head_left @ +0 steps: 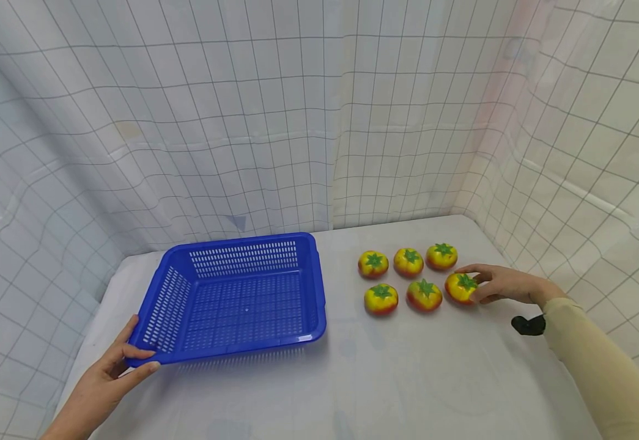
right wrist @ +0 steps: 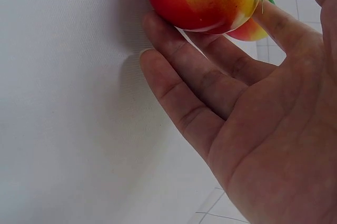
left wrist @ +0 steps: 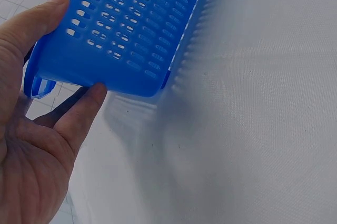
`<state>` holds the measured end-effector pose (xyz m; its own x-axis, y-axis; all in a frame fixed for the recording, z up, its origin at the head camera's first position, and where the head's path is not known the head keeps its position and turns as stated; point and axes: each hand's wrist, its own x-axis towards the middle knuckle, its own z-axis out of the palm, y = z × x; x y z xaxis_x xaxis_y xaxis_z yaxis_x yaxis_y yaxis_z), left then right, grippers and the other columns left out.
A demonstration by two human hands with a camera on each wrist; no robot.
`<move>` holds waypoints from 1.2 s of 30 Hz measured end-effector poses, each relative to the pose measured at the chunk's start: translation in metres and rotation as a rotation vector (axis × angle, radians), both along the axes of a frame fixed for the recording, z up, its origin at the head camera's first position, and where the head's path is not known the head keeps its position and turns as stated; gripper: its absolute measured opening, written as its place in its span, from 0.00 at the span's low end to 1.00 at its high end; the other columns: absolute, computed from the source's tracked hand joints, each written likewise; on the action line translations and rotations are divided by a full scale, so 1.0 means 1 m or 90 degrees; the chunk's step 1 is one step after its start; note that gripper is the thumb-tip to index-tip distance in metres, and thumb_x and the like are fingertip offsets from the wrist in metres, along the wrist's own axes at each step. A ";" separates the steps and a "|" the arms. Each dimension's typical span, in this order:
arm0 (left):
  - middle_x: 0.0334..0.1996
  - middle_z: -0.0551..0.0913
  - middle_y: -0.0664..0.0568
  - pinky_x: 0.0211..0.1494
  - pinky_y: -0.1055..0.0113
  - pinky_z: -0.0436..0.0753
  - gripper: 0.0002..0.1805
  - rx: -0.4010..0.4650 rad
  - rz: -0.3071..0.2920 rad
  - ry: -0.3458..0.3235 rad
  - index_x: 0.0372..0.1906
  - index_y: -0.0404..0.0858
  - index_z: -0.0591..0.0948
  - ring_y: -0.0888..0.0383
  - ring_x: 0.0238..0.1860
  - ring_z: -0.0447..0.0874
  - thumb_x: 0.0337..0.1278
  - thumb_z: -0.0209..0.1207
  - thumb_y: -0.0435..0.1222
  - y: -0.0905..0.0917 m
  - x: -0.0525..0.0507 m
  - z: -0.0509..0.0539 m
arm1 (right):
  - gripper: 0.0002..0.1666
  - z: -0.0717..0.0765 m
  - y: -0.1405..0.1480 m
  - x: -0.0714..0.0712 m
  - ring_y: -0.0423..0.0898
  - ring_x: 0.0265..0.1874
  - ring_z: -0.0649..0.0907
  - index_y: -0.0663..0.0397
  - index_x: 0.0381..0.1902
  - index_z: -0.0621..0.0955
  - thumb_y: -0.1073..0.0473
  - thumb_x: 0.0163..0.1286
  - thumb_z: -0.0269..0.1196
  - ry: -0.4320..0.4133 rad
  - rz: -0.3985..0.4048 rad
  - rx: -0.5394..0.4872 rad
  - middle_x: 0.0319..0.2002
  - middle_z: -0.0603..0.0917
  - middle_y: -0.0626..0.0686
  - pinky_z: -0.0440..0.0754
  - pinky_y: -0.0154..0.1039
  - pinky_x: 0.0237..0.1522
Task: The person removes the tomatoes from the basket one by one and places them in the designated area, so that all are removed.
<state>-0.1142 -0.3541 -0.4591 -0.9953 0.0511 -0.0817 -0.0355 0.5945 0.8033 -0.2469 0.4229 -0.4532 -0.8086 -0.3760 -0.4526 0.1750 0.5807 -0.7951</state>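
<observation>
My left hand (head_left: 101,382) grips the near left corner of a blue plastic basket (head_left: 319,305), thumb on one side of the rim and fingers beneath in the left wrist view. The basket's slotted floor shows, with nothing on it. On the right, my right hand (head_left: 509,284) reaches around a squat yellow-and-red tomato-like fruit (head_left: 458,288) with a green star-shaped top. In the right wrist view its fingers (right wrist: 181,92) are fairly straight, some right beside the fruit; the thumb's tip is out of that view. The fruit still rests at the right end of the near row.
Several like fruits stand in two rows, including one at the near left (head_left: 381,299) and one at the far right (head_left: 441,256). They sit on a white-covered table (head_left: 407,379). Grid-patterned curtains (head_left: 275,122) enclose its back and sides. A dark object (head_left: 528,325) shows by the right wrist.
</observation>
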 end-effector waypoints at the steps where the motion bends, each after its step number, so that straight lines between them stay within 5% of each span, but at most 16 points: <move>1: 0.80 0.33 0.70 0.45 0.90 0.69 0.21 0.001 0.001 0.000 0.53 0.33 0.78 0.19 0.73 0.47 0.72 0.61 0.47 0.000 0.000 0.000 | 0.44 0.000 0.000 0.000 0.56 0.63 0.74 0.53 0.77 0.63 0.56 0.68 0.69 -0.001 -0.001 0.001 0.72 0.63 0.69 0.79 0.45 0.59; 12: 0.82 0.32 0.63 0.45 0.88 0.71 0.20 0.007 0.005 -0.007 0.54 0.32 0.77 0.18 0.72 0.50 0.73 0.61 0.45 -0.001 0.000 -0.003 | 0.44 0.000 -0.001 0.000 0.57 0.63 0.74 0.53 0.78 0.62 0.55 0.69 0.68 -0.004 0.002 0.005 0.72 0.63 0.69 0.79 0.45 0.58; 26: 0.80 0.34 0.73 0.46 0.88 0.71 0.21 0.015 -0.007 0.008 0.53 0.32 0.77 0.17 0.72 0.48 0.72 0.62 0.46 -0.002 0.000 -0.002 | 0.45 -0.003 0.000 0.000 0.55 0.60 0.77 0.54 0.78 0.62 0.56 0.69 0.69 -0.016 -0.001 -0.001 0.71 0.63 0.70 0.79 0.45 0.58; 36: 0.81 0.33 0.66 0.45 0.89 0.70 0.19 0.011 0.001 0.004 0.54 0.31 0.77 0.17 0.71 0.49 0.73 0.62 0.44 -0.002 -0.001 -0.004 | 0.45 -0.002 -0.001 0.000 0.54 0.57 0.79 0.53 0.79 0.62 0.55 0.69 0.69 -0.018 0.001 0.005 0.71 0.62 0.72 0.79 0.47 0.59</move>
